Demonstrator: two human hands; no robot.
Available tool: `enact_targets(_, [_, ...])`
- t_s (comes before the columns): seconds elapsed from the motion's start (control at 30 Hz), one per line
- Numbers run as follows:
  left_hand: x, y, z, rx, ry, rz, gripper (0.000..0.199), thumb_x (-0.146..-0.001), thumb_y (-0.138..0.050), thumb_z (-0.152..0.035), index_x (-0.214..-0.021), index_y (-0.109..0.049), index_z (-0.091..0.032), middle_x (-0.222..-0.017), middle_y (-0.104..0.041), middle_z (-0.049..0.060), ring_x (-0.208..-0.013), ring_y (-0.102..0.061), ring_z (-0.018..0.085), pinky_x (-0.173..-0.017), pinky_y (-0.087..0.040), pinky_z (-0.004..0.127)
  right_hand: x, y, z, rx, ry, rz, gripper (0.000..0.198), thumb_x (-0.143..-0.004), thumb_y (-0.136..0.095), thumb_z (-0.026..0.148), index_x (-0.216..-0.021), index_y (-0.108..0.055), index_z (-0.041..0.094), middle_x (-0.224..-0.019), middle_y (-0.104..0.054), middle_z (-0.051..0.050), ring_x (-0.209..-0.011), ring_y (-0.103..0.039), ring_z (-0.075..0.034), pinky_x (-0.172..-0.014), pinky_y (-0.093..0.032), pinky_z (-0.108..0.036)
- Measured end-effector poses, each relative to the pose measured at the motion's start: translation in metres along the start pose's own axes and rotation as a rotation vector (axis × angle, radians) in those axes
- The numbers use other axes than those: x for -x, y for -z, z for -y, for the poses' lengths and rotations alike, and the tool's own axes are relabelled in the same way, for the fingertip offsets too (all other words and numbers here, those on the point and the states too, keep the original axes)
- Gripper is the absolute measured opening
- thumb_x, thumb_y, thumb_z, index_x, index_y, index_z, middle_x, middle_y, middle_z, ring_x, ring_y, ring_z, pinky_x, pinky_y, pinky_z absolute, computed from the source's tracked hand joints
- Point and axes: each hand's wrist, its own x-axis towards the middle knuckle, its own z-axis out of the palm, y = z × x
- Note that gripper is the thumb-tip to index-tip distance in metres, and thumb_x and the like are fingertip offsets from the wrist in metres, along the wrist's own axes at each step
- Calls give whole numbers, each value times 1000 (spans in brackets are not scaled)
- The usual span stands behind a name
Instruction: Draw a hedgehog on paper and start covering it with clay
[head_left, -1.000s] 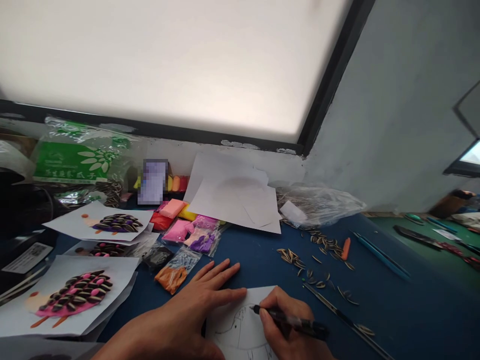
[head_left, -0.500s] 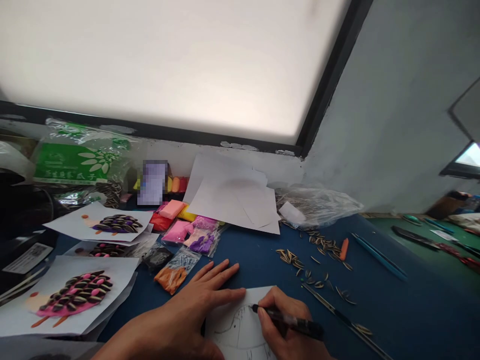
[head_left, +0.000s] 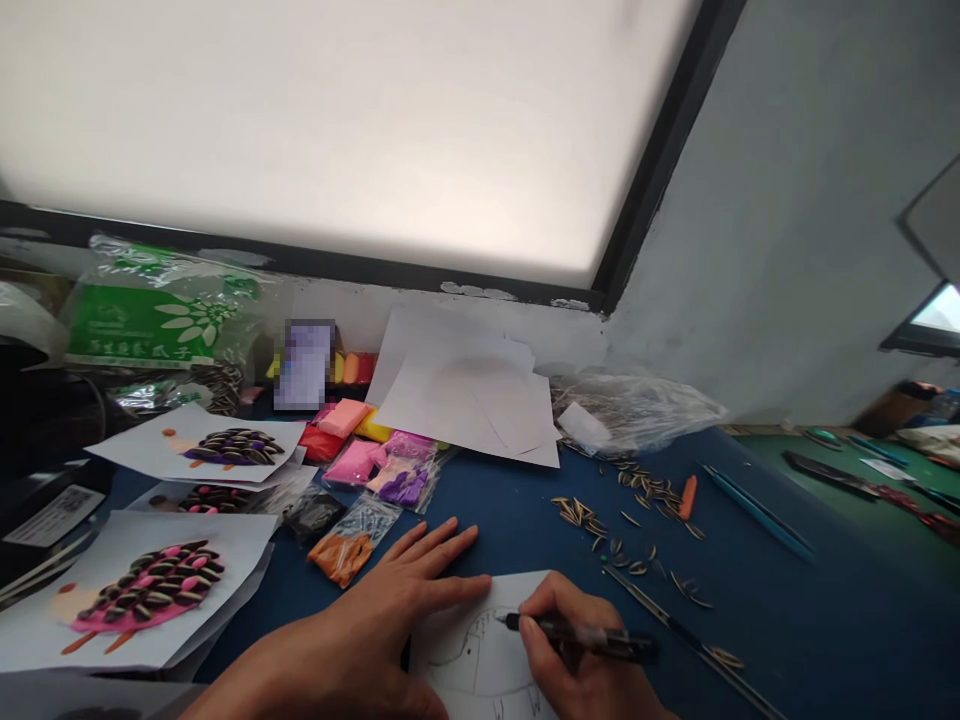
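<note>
My right hand (head_left: 581,640) grips a black pen (head_left: 592,638), its tip on a white sheet of paper (head_left: 450,672) at the bottom middle. Pen lines on the sheet form a rounded outline with a dot and short zigzag strokes along the top and bottom. Flat beside the drawing lies my left hand (head_left: 397,610), fingers spread, thumb side over the paper and fingertips on the blue table (head_left: 510,520). Just beyond the left fingers is a clear packet of orange clay (head_left: 345,550). The sheet's lower edge is out of view.
Finished seed-and-clay hedgehog pictures (head_left: 150,590) lie on the left. Behind are colourful clay packets (head_left: 356,460), a green seed bag (head_left: 150,320) and white paper sheets (head_left: 472,400). To the right are sunflower seeds (head_left: 581,515), blue tweezers (head_left: 757,510) and a metal tool (head_left: 675,625).
The pen and my right hand have shifted slightly right and down on the paper. My left hand stays in place.
</note>
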Motion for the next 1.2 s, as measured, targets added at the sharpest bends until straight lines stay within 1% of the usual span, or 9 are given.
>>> enact_targets(0.13, [0,1,-1,-7,-2,8,92,-65,-88,-30,-146,-45,-35,-163,-13,5,-148,-5,39,-115,-15,64,0,5,-2,-41,-54,-1,22,-94,-45,25,-73,-50,22,-61,-52,3,-51,-51,-12,-50,-38,-22])
enact_targets(0.37, [3,-4,4,23,-3,-34,85,-70,-82,-28,-146,-44,-34,-163,-15,3,-149,-5,35,-116,-17,63,4,4,0,-91,-119,-31,23,-95,-44,27,-73,-50,22,-56,-51,4,-48,-50,-12,-50,-38,-23])
enact_targets(0.53, [-1,-9,2,10,-1,-100,90,-67,-86,-33,-146,-44,-33,-162,-15,6,-148,-9,38,-116,-14,63,4,1,2,-94,-65,-26,20,-94,-46,26,-75,-51,22,-58,-51,4,-48,-50,-12,-50,-37,-23])
enact_targets(0.63, [-2,-9,-3,-32,-3,-101,90,-66,-87,-37,-145,-46,-32,-162,-14,8,-148,-11,39,-116,-13,63,2,1,6,-88,-29,-35,18,-93,-47,24,-76,-50,22,-58,-51,5,-48,-51,-12,-49,-38,-22])
enact_targets(0.73, [-3,-9,-5,-62,3,-92,92,-65,-88,-39,-146,-45,-30,-161,-14,9,-147,-12,40,-116,-14,62,-3,7,9,-49,2,-90,19,-93,-46,25,-76,-52,21,-61,-54,3,-49,-52,-12,-49,-40,-22])
enact_targets(0.8, [-4,-10,-2,-69,0,-103,91,-65,-88,-41,-145,-47,-31,-161,-16,9,-146,-14,41,-116,-15,63,-6,13,9,-27,-5,-137,20,-94,-45,27,-76,-53,21,-60,-53,3,-49,-52,-12,-49,-41,-22])
enact_targets(0.9, [-4,-16,7,-66,-57,-157,92,-64,-89,-44,-145,-47,-34,-161,-18,7,-146,-17,41,-117,-14,61,-8,17,6,-35,-56,-164,21,-95,-45,27,-76,-52,21,-58,-51,5,-49,-52,-13,-49,-42,-22])
enact_targets(1.07, [-4,-24,23,-37,-168,-219,91,-66,-87,-52,-145,-45,-39,-161,-18,3,-146,-18,39,-119,-12,58,-4,10,4,-64,-45,-79,22,-94,-46,28,-74,-52,21,-59,-52,3,-48,-51,-12,-47,-40,-22])
enact_targets(1.2, [-5,-24,25,-28,-177,-223,93,-64,-88,-54,-145,-45,-40,-161,-18,3,-147,-19,37,-119,-13,56,-3,5,5,-91,-51,-24,23,-94,-45,28,-75,-54,20,-60,-52,2,-48,-50,-12,-47,-39,-22])
